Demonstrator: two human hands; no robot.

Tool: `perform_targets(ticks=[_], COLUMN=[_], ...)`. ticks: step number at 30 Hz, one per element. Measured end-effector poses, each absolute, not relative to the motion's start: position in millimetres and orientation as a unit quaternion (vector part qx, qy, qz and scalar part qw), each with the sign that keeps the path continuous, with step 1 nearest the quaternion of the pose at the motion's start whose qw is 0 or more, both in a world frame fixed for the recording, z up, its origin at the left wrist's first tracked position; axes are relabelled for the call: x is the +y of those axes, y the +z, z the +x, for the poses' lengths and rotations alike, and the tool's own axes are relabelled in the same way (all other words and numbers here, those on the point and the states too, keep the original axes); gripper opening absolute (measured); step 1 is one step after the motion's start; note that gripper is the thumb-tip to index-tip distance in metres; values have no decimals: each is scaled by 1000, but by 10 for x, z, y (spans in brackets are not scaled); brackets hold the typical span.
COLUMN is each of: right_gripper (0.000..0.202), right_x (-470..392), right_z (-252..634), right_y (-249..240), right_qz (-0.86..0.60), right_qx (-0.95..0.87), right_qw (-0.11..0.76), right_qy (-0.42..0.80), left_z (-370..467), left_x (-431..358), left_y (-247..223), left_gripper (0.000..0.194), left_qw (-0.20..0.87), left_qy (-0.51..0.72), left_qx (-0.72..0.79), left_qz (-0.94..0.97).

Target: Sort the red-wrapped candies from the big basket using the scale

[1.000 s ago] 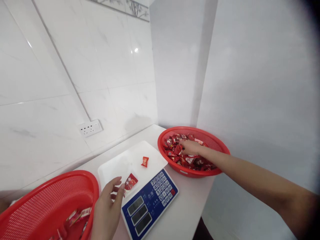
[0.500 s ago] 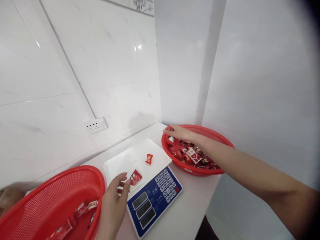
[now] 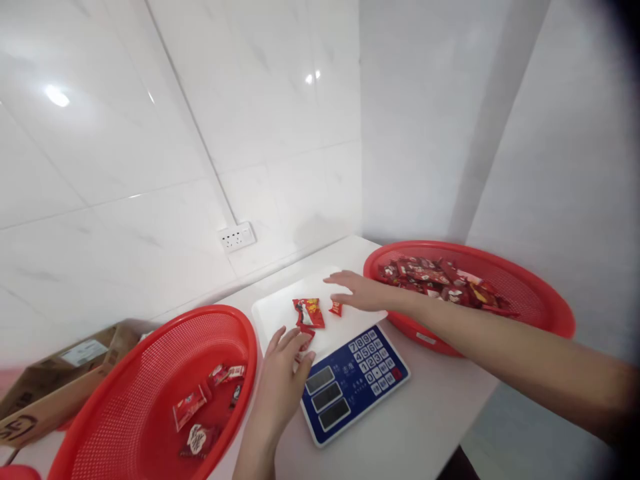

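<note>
My right hand (image 3: pixel 351 291) is over the white pan (image 3: pixel 345 331) of a weighing scale, fingers stretched apart and holding nothing. Just below its fingers lies a small red candy packet (image 3: pixel 336 309). A larger red packet with yellow and white print (image 3: pixel 309 313) rests mid-pan. At the pan's near left side is my left hand (image 3: pixel 284 373), thumb and fingers apart. Its fingertips partly cover another red packet (image 3: pixel 307 338); whether they touch it is unclear. The scale's blue panel (image 3: pixel 353 387) faces me, with number keys and dark displays.
To the right stands a red basket (image 3: pixel 550 310) piled with red wrapped snacks (image 3: pixel 430 275). A second red basket (image 3: pixel 125 373) at left holds several packets (image 3: pixel 193 405). Behind it is a cardboard box (image 3: pixel 65 380). A wall socket (image 3: pixel 237 237) is above the white table (image 3: pixel 415 413).
My right hand has left the right basket for the pan, where the larger red and yellow packet now lies. My left hand remains by its packet. The view has shifted left.
</note>
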State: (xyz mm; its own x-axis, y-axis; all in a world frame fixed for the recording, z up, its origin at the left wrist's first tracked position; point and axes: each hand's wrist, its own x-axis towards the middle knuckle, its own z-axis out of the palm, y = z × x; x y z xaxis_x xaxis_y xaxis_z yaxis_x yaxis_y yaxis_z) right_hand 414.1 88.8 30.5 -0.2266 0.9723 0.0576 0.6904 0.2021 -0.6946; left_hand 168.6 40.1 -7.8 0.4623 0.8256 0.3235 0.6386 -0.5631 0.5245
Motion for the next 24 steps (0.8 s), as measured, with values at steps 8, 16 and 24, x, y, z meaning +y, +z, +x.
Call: perform_targets(ticks=[8, 16, 24], right_gripper=[52, 41, 62], right_x=[687, 800, 641], right_z=[3850, 3613, 4729], right_y=[111, 114, 239], right_qz=[-433, -433, -623], right_qx=[-887, -887, -757], right_qw=[92, 82, 141], right_qy=[130, 135, 139], left_z=[1753, 1712, 1637], left_x=[419, 467, 557], left_y=[-172, -212, -285], left_gripper=[33, 32, 35], left_qw=[168, 154, 144], left_qy=[230, 229, 227], left_qx=[425, 438, 464], left_qz=[859, 856, 844])
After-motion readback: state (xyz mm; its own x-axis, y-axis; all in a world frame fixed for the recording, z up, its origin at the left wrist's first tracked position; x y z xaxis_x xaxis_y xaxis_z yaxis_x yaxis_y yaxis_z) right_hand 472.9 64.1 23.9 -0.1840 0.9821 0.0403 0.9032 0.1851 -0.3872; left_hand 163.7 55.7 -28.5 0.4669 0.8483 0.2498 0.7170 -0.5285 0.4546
